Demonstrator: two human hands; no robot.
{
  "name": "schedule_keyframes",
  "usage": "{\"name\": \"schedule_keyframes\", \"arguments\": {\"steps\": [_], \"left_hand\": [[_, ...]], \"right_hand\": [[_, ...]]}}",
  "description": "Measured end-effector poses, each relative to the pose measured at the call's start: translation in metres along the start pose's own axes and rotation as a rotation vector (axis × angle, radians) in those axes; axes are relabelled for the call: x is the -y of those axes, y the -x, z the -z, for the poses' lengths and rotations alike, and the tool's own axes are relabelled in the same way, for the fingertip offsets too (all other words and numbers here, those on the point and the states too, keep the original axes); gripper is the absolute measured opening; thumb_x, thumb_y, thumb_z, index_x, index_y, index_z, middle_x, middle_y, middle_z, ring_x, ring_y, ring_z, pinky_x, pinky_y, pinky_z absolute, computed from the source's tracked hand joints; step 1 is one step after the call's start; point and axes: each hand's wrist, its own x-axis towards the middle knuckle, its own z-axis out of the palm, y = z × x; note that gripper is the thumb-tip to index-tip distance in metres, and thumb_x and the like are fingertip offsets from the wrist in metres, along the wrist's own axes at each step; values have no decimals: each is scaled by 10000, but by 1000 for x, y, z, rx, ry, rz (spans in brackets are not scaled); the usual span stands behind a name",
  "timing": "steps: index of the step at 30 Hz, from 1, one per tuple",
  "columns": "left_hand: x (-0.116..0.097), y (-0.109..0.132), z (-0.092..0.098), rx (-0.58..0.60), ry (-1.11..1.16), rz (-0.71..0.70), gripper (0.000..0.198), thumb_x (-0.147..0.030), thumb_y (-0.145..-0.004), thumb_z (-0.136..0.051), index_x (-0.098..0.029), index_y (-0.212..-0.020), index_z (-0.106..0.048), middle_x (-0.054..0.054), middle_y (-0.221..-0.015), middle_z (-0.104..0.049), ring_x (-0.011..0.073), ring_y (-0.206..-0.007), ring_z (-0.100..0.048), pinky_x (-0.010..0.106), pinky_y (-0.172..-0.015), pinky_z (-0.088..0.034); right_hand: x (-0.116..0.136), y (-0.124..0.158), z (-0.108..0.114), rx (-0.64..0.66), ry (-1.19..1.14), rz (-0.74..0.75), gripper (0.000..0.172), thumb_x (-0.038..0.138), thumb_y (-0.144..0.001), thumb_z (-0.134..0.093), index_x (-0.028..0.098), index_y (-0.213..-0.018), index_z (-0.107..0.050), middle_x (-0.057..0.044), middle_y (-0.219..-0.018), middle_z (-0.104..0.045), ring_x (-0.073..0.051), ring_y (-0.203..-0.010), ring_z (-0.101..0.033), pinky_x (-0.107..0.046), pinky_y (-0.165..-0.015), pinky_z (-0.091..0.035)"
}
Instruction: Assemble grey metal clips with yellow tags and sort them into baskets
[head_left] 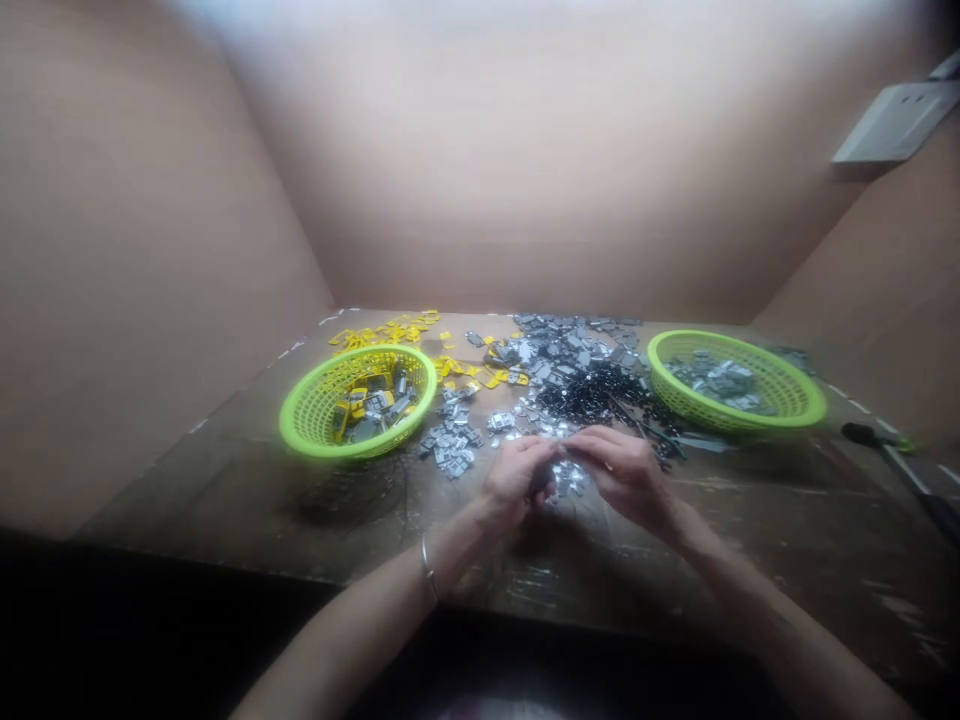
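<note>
Near the front middle of the table, my left hand (pixel 523 475) and my right hand (pixel 621 472) meet fingertip to fingertip. The left fingers curl round a small dark piece, mostly hidden, whose kind I cannot make out. The right thumb and fingers pinch at the same spot; what they hold is too small to name. Just beyond the hands lie small silvery metal parts (pixel 452 440), a heap of tiny black pieces (pixel 600 392) and a spread of flat grey parts (pixel 574 340).
A yellow-green mesh basket (pixel 295 432) on the left holds yellow and grey parts; another green basket (pixel 806 400) on the right holds silvery parts. Yellow frame-like pieces (pixel 375 333) lie at the back left. A thin green-handled tool (pixel 664 437) rests near the right hand. Walls enclose the table.
</note>
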Motion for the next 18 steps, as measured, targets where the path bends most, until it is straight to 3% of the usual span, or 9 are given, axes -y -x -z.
{"name": "schedule_keyframes", "arguments": {"steps": [4,7,12,18], "left_hand": [[3,7,-1,15,18,32,339,-466,-629,-489,-140,-719,-462,-37,-426,-424,40,-310,-352,144,-294,-188],[2,14,1,100,57,22,337,-446,-654,-466,-133,-777,-484,-11,-489,-471,46,-347,-381,156,-318,-224],[-2,26,4,259,97,-12,271,-217,-616,-549,-116,-864,-508,29,-627,-529,55,-462,-445,178,-424,-316],[7,27,7,233,81,-30,255,-217,-611,-558,-101,-834,-515,45,-609,-548,59,-441,-449,188,-436,-320]], "right_hand": [[2,7,5,72,-197,-45,149,150,-723,-474,178,-776,-610,-27,-729,-604,-119,-650,-533,-232,-606,-424],[4,10,10,60,-363,-171,101,185,-699,-518,166,-719,-615,-15,-662,-588,-107,-584,-512,-221,-542,-417],[9,14,16,-24,-554,-401,83,206,-657,-566,149,-693,-615,-18,-649,-561,-100,-558,-475,-219,-493,-390],[22,13,12,-22,-612,-379,56,194,-636,-591,154,-649,-628,-18,-651,-545,-114,-624,-488,-236,-569,-393]]}}
